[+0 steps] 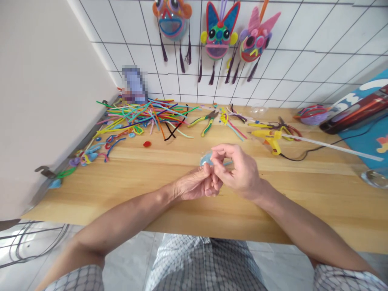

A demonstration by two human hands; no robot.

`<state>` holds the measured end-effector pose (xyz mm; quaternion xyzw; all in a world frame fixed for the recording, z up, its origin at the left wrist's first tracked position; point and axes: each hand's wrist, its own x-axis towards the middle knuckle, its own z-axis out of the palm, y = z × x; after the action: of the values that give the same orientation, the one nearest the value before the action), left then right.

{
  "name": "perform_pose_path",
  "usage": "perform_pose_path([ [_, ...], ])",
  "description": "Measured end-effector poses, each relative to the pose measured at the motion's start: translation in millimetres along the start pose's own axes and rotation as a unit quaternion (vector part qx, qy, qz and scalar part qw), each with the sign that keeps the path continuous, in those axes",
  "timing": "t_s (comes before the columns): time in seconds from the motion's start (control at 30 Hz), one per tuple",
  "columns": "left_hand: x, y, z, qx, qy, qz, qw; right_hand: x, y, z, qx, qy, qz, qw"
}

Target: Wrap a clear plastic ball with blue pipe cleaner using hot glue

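Note:
My left hand point(198, 183) and my right hand point(238, 169) meet above the front middle of the wooden table. The left fingers are curled in, with the thumb pressed against them. On the right, thumb and fingertips are drawn together close over the left thumb. Whatever sits between the fingertips is too small or hidden to name. Just behind the hands shows a light blue rounded piece point(206, 158), partly covered by the right fingers. A short blue strip sticks out on the other side of those fingers. I cannot tell whether the blue piece is held or lies on the table.
Pipe cleaners point(148, 113) are heaped at the back left. Green-handled pliers point(207, 122) lie behind my hands, with a red piece point(147, 144) to the left. A yellow glue gun point(269, 138) with its cord lies right. Decorated masks point(218, 40) hang on the tiled wall.

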<state>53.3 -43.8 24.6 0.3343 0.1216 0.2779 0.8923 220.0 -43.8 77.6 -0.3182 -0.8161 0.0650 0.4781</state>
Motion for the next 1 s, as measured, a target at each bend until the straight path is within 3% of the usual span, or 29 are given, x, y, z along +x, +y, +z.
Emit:
perform_pose_path([
  [0.13, 1, 1, 0.9, 0.007, -0.010, 0.006, 1.000, 3, 1, -6, 0.025, -0.024, -0.008, 0.999],
  [0.33, -2, 4, 2.1, 0.061, -0.022, -0.042, 0.997, 4, 3, -4, 0.012, -0.054, 0.002, 0.998],
  [0.4, -5, 13, 8.3, 0.085, 0.005, 0.000, 0.996, 8, 1, -13, 0.007, -0.056, 0.027, 0.998],
  [0.5, -8, 35, 19.0, 0.133, 0.104, 0.113, 0.979, 9, -5, -41, 0.037, -0.077, 0.112, 0.990],
  [0.63, -9, 61, 20.4, 0.267, 0.226, 0.225, 0.910, -16, -7, -87, 0.078, -0.166, 0.255, 0.949],
  [0.73, -11, 66, 9.5, 0.458, 0.252, 0.237, 0.819, -49, 0, -112, 0.055, -0.223, 0.314, 0.921],
  [0.87, -13, 50, -10.4, 0.683, 0.171, 0.217, 0.677, -76, 10, -120, 0.004, -0.228, 0.351, 0.908],
  [0.93, -10, 39, -19.8, 0.739, 0.132, 0.202, 0.629, -79, 13, -113, -0.009, -0.222, 0.337, 0.915],
  [1.0, -5, 31, -28.0, 0.763, 0.120, 0.184, 0.608, -76, 16, -103, -0.016, -0.218, 0.297, 0.929],
])
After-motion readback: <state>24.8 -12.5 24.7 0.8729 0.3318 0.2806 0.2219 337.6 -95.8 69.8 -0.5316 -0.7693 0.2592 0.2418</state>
